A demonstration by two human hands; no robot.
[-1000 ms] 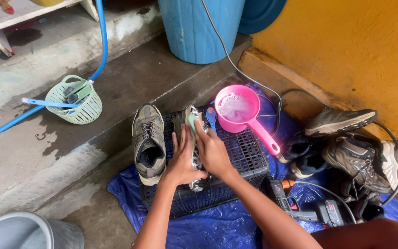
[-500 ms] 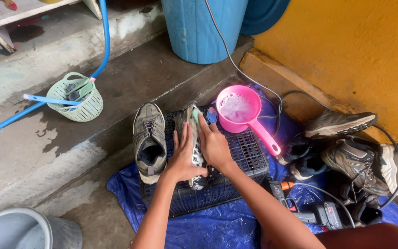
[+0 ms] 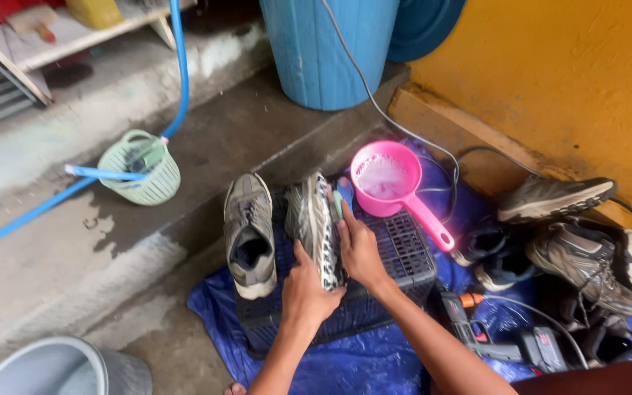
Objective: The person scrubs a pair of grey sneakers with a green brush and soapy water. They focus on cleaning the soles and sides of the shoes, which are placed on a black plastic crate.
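- The left hand grips the near end of the grey sports shoe turned on its side, on top of the dark plastic crate.
- The right hand is closed around a small green brush, I think; the view is poor there.
- Compared with one second ago, the right hand has moved slightly along the shoe while the shoe stayed in place, so the scrubbing seems in progress.
- The second grey shoe lies just left; the pink plastic scoop of soapy water stands to the far right.

Both hands grip shoe — crate.
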